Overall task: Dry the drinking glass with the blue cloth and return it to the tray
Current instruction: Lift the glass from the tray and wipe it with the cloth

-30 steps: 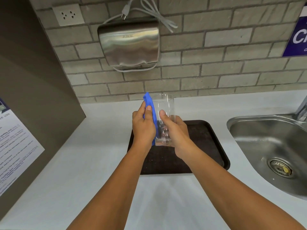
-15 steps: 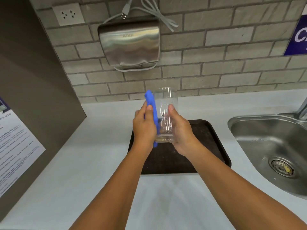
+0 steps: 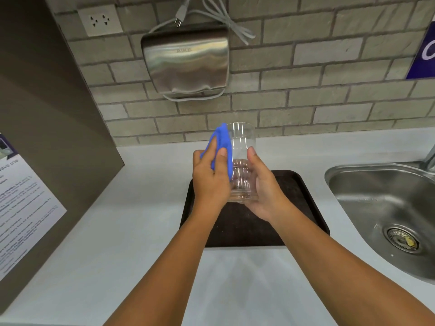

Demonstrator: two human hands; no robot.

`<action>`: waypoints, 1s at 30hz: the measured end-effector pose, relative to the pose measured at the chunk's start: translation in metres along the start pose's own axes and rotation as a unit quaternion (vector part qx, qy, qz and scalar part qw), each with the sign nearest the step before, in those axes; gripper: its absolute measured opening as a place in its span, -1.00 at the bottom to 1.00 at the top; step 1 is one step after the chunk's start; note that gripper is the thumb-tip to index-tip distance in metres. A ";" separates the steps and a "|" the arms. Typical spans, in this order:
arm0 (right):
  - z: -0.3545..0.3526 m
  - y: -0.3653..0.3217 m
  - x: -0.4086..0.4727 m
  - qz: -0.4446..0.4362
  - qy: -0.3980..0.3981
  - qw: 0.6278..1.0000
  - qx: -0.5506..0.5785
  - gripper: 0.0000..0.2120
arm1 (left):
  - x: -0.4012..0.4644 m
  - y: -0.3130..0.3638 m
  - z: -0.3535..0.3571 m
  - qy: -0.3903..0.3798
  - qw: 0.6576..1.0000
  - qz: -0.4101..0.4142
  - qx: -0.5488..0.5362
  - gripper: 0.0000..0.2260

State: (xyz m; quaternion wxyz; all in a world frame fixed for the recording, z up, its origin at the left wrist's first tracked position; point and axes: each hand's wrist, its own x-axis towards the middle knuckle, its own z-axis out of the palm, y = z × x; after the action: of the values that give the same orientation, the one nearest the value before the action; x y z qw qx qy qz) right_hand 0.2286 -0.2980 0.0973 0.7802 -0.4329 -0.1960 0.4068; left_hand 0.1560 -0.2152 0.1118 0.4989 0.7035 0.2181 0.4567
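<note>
A clear drinking glass is held upright in the air above the dark tray. My right hand grips its right side and base. My left hand presses the blue cloth flat against the glass's left wall; the cloth sticks up past my fingers to the rim. The tray lies flat on the white counter below the hands.
A steel sink with a drain strainer lies to the right. A steel hand dryer hangs on the brick wall, a wall socket beside it. A brown panel with a printed notice stands on the left.
Both hands have lifted the glass and cloth a little higher above the tray. The left hand with the cloth has slid up along the glass's side.
</note>
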 end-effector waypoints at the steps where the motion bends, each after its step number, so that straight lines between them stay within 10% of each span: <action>1: -0.001 0.001 0.000 0.006 -0.004 1.000 0.016 -0.39 | 0.005 -0.001 -0.001 -0.002 0.998 -0.058 -0.037 -0.66; 12: 0.005 0.004 0.004 -0.055 0.180 0.978 -0.092 -0.41 | 0.006 -0.006 0.002 0.031 0.992 -0.112 -0.055 -0.67; 30: 0.017 0.010 0.000 -0.072 0.165 0.972 -0.148 -0.31 | -0.001 -0.004 0.004 0.021 0.993 0.085 0.084 -0.62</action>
State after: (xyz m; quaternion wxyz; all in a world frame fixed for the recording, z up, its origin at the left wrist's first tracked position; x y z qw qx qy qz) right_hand 0.2128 -0.2867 0.0978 0.7561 -0.5897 -0.1531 0.2389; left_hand 0.1592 -0.2163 0.1069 0.3929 0.7492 0.2057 0.4919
